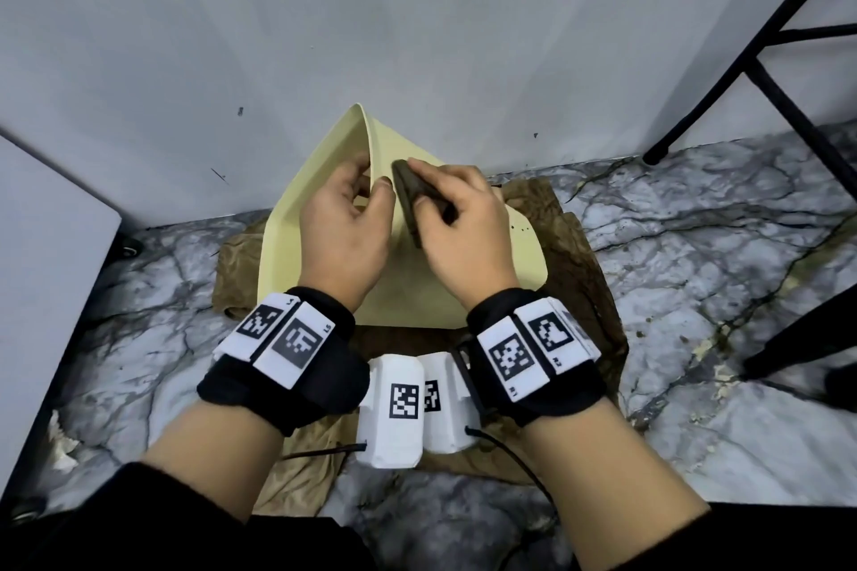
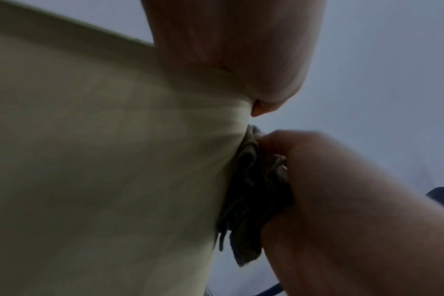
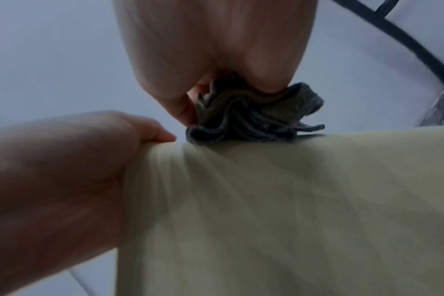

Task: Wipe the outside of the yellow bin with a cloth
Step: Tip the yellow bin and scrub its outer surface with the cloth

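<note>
The pale yellow bin (image 1: 408, 287) lies tipped on the floor against the wall, one corner edge pointing up. My left hand (image 1: 345, 218) grips that upper edge, thumb on the near face and fingers behind it. My right hand (image 1: 459, 218) holds a bunched dark grey cloth (image 1: 412, 199) and presses it against the bin's right outer face just beside the left thumb. In the left wrist view the cloth (image 2: 251, 192) sits squeezed between the bin (image 2: 101, 160) and my right hand (image 2: 342, 210). The right wrist view shows the cloth (image 3: 248, 118) on the bin's edge (image 3: 292, 200).
A crumpled brown sheet (image 1: 575, 255) lies under the bin on the marble-patterned floor (image 1: 695, 274). Black metal stand legs (image 1: 742, 60) rise at the right. A white panel (image 1: 41, 255) stands at the left. The grey wall (image 1: 324, 14) is directly behind the bin.
</note>
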{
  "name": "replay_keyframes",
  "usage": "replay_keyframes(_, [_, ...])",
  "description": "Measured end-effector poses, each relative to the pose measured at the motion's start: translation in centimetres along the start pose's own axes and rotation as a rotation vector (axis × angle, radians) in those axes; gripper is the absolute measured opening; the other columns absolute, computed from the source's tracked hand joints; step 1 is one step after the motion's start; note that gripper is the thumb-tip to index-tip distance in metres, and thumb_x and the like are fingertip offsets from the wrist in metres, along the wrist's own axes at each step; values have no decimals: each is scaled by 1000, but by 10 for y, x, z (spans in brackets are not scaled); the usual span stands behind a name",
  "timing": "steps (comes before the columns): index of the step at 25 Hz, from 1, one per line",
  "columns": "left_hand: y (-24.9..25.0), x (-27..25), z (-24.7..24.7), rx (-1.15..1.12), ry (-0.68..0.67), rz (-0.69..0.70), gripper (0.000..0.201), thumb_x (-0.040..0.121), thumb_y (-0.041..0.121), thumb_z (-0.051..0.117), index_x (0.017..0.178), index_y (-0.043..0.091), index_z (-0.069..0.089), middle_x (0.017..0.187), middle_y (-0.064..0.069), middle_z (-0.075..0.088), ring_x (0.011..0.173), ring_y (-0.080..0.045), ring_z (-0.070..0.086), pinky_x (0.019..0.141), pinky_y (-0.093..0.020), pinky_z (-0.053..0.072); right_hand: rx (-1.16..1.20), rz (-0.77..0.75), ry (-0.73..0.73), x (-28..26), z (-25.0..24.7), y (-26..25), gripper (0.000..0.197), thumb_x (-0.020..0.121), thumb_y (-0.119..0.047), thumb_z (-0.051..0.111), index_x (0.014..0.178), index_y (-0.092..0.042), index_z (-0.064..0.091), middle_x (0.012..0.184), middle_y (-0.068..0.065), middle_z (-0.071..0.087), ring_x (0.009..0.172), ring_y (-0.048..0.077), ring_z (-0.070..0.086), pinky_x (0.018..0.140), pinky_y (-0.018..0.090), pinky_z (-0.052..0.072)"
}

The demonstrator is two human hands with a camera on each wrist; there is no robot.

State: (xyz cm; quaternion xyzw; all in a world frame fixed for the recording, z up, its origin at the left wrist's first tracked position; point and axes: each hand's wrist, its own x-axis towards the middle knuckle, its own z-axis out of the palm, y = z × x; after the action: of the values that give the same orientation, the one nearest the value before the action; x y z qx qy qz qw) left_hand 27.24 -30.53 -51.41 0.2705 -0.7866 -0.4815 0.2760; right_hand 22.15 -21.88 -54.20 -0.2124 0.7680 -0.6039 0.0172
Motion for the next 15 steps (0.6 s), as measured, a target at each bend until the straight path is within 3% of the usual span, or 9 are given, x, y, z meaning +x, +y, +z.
replay_keyframes(3, [-4,3,-3,-1,3,-10,42,76,30,45,114,16,59,90,1,63,79,-21,60,83,-36,51,-10,-5,-37,1,2,3,34,85,-11,52,114,-26,61,107,4,61,101,23,44,92,19,29])
replay_keyframes(6, [-9,7,-10,-12,13,-43,44,77,30,46,116,16,58,92,2,65,87,-20,62,89,-42,51,-45,110,-39,6,-6,32,33,86,-13,51,116,-26,60,111,4,59,108,28,44,101,29,33])
replay_keyframes(10, [-16,10,-22,-20,30,-46,31,81,24,47,109,28,60,86,7,64,86,-15,62,85,-38,50,-109,273,-2,9,-21,78,32,87,-15,51,117,-24,60,116,8,57,114,34,44,107,35,33])
replay_keyframes(13, [-20,10,-25,-58,42,-57,29,88,14,47,114,16,60,94,9,66,82,-1,62,81,-23,49,-140,386,17,9,-34,101,32,89,-16,49,119,-24,58,121,9,54,118,34,43,107,32,30])
replay_keyframes(15, [-21,11,-25,-62,46,-63,33,86,16,48,118,12,58,103,3,67,89,-4,63,85,-24,50,-158,440,27,8,-39,107,32,89,-17,48,120,-24,57,124,9,53,120,34,41,104,30,27])
